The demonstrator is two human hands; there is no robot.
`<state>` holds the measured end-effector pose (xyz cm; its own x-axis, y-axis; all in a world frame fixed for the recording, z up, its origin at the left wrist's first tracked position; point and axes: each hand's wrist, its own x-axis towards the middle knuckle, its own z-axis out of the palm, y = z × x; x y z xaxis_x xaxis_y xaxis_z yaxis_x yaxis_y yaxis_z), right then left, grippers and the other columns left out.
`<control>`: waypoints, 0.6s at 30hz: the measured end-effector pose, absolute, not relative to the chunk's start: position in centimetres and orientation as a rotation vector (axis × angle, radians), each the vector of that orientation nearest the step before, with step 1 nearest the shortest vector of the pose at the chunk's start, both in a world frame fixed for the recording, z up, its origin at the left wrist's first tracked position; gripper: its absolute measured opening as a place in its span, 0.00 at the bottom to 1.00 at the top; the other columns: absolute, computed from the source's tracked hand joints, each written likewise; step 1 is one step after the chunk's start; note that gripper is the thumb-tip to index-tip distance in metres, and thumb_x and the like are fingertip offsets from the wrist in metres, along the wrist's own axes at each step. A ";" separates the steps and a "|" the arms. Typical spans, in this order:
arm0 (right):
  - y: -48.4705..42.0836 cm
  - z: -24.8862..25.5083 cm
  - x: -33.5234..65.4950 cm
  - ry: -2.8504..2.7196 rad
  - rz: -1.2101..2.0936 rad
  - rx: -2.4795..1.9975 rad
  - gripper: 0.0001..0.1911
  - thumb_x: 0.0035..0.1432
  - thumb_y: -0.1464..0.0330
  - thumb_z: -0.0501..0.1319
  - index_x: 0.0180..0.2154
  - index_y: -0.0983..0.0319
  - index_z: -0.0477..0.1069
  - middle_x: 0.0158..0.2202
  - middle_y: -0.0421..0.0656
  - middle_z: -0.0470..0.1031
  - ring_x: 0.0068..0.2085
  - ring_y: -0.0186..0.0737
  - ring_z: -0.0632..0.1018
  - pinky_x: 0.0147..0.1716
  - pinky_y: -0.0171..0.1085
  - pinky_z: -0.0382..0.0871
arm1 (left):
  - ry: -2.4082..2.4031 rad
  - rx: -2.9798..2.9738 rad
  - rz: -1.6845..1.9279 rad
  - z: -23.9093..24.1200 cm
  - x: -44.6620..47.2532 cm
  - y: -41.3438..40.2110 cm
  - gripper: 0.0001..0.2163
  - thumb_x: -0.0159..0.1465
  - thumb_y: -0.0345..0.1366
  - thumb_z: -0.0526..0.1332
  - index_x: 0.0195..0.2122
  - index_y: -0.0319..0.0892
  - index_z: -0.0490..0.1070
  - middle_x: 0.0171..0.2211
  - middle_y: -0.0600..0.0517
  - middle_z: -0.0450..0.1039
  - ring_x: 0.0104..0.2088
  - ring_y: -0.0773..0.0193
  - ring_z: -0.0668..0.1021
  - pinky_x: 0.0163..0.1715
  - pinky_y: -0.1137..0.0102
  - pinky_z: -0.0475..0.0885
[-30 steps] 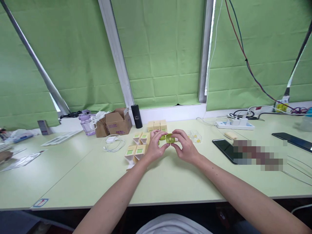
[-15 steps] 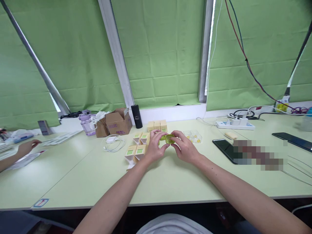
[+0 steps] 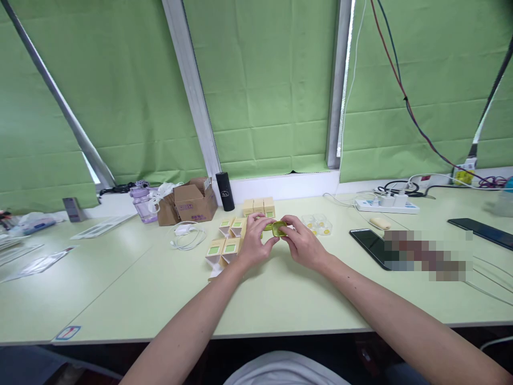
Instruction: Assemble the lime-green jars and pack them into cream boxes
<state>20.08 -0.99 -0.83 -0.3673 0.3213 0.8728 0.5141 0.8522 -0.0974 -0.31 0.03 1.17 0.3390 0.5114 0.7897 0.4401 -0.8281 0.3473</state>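
Above the table, my left hand (image 3: 255, 241) and my right hand (image 3: 303, 243) are closed on a small, shiny green case (image 3: 279, 229). It appears open, its hollow side turned toward me, and fingers of both hands cover parts of it. My right fingertips reach into or over the hollow; whether they hold something small I cannot see. Left of my hands stand several small cream boxes (image 3: 215, 251) with green squares on them and flaps open. More cream boxes (image 3: 258, 206) are lined up behind. A clear plastic tray (image 3: 321, 223) with yellow pieces lies just beyond my right hand.
A black cylinder (image 3: 225, 192), a cardboard carton (image 3: 196, 200) and a purple bottle (image 3: 144, 206) stand at the back left. A white charger cable (image 3: 186, 235) lies nearer. Rightward are a phone (image 3: 371, 247), a power strip (image 3: 387, 206) and a second phone (image 3: 481, 233).
Another person's hand at the far left has left the view. My own hands and the green case have hardly moved.
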 end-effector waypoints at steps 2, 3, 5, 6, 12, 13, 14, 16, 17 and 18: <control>-1.0 -0.9 20.1 -1.977 -0.211 -0.617 0.17 0.69 0.76 0.53 0.55 0.56 0.71 0.55 0.54 0.70 0.51 0.52 0.78 0.45 0.51 0.81 | 0.909 2.505 1.520 1.3 -0.3 0.0 0.19 0.62 0.34 0.70 0.55 0.47 0.75 0.49 0.43 0.76 0.59 0.46 0.69 0.59 0.47 0.71; -1.0 -0.9 20.1 -1.971 -0.199 -0.617 0.17 0.69 0.75 0.54 0.55 0.55 0.71 0.56 0.54 0.70 0.52 0.52 0.78 0.46 0.52 0.81 | 0.915 2.502 1.520 1.3 -0.3 0.0 0.19 0.62 0.34 0.70 0.54 0.47 0.75 0.49 0.43 0.76 0.59 0.45 0.69 0.59 0.47 0.71; -0.9 -1.0 20.1 -1.959 -0.181 -0.610 0.17 0.69 0.75 0.55 0.56 0.55 0.70 0.56 0.54 0.70 0.54 0.53 0.78 0.48 0.54 0.81 | 0.916 2.496 1.526 1.3 -0.3 -0.1 0.18 0.63 0.35 0.70 0.54 0.47 0.75 0.49 0.43 0.76 0.59 0.45 0.69 0.59 0.46 0.71; -0.9 -1.0 20.2 -1.951 -0.174 -0.605 0.17 0.69 0.75 0.55 0.56 0.55 0.70 0.56 0.54 0.71 0.55 0.53 0.78 0.49 0.54 0.81 | 0.911 2.495 1.530 1.3 -0.3 0.0 0.18 0.63 0.35 0.70 0.55 0.47 0.75 0.49 0.43 0.77 0.59 0.45 0.69 0.59 0.46 0.70; -0.8 -1.2 20.2 -1.933 -0.162 -0.583 0.15 0.70 0.74 0.55 0.54 0.54 0.71 0.57 0.54 0.70 0.58 0.52 0.77 0.51 0.54 0.81 | 0.893 2.492 1.558 1.3 -0.4 0.0 0.18 0.63 0.36 0.70 0.55 0.47 0.75 0.49 0.43 0.77 0.58 0.45 0.69 0.59 0.45 0.71; -0.8 -1.2 20.2 -1.933 -0.163 -0.577 0.15 0.71 0.74 0.54 0.54 0.54 0.71 0.57 0.54 0.70 0.58 0.52 0.77 0.51 0.54 0.81 | 0.892 2.494 1.563 1.4 -0.4 -0.1 0.18 0.63 0.36 0.69 0.55 0.47 0.75 0.48 0.43 0.77 0.58 0.45 0.69 0.59 0.46 0.71; -0.7 -1.2 20.2 -1.934 -0.165 -0.571 0.15 0.71 0.74 0.54 0.54 0.55 0.71 0.57 0.54 0.70 0.58 0.52 0.76 0.51 0.54 0.81 | 0.889 2.497 1.566 1.4 -0.3 -0.1 0.18 0.64 0.36 0.69 0.55 0.47 0.75 0.48 0.43 0.76 0.58 0.45 0.69 0.58 0.46 0.71; -0.8 -1.2 20.2 -1.937 -0.174 -0.562 0.15 0.71 0.74 0.54 0.54 0.55 0.71 0.57 0.54 0.70 0.58 0.52 0.76 0.51 0.55 0.81 | 0.884 2.501 1.571 1.4 -0.3 -0.2 0.18 0.64 0.36 0.69 0.55 0.46 0.75 0.48 0.42 0.76 0.58 0.46 0.69 0.58 0.46 0.71; -0.8 -1.1 20.2 -1.940 -0.179 -0.560 0.15 0.71 0.74 0.54 0.54 0.55 0.70 0.57 0.54 0.69 0.58 0.52 0.76 0.51 0.55 0.81 | 0.881 2.504 1.573 1.4 -0.3 -0.2 0.18 0.64 0.36 0.69 0.55 0.46 0.75 0.48 0.42 0.76 0.58 0.46 0.69 0.57 0.46 0.72; -0.8 -1.1 20.2 -1.942 -0.183 -0.559 0.15 0.71 0.74 0.53 0.54 0.55 0.70 0.57 0.54 0.69 0.58 0.52 0.76 0.51 0.55 0.81 | 0.881 2.507 1.574 1.5 -0.3 -0.2 0.18 0.64 0.37 0.69 0.55 0.46 0.75 0.48 0.42 0.76 0.58 0.46 0.69 0.57 0.47 0.72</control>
